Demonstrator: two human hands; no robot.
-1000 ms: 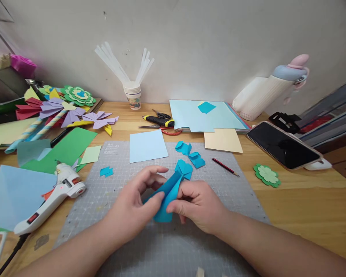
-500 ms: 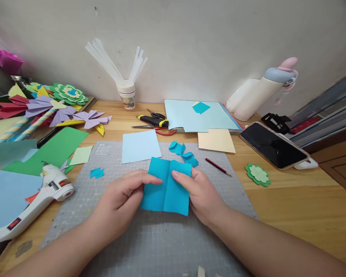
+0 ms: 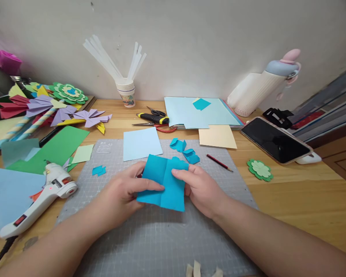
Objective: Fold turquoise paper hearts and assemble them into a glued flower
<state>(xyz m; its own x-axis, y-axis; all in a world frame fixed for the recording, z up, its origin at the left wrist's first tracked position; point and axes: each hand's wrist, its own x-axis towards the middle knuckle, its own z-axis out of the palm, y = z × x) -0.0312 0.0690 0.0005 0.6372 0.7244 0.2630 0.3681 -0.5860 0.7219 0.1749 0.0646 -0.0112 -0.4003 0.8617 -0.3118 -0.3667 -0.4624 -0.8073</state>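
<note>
A blue sheet of paper [image 3: 174, 192] with a crease down its middle is held up over the grey cutting mat [image 3: 127, 242]. My left hand [image 3: 123, 188] is closed on its left side, index finger lying across the front near the crease. At the right edge my right hand [image 3: 203, 188] pinches the sheet, thumb in front and the other fingers behind it. Just beyond lie folded blue paper pieces [image 3: 184, 150]. A light blue paper square [image 3: 142, 143] rests behind the left hand, and small blue scraps [image 3: 98, 170] lie to its left.
On the left are a glue gun [image 3: 46, 196], green paper [image 3: 52, 146] and paper flowers [image 3: 72, 94]. Scissors, a cutter [image 3: 152, 118] and a cup of white sticks [image 3: 126, 94] stand behind. A pencil [image 3: 219, 162], phone [image 3: 275, 140], green paper flower [image 3: 260, 170] and bottle [image 3: 265, 88] are rightward.
The blue sheet has tilted and shifted slightly left and down in my hands. My left index finger sits a little lower on it. The camera view has shifted slightly.
</note>
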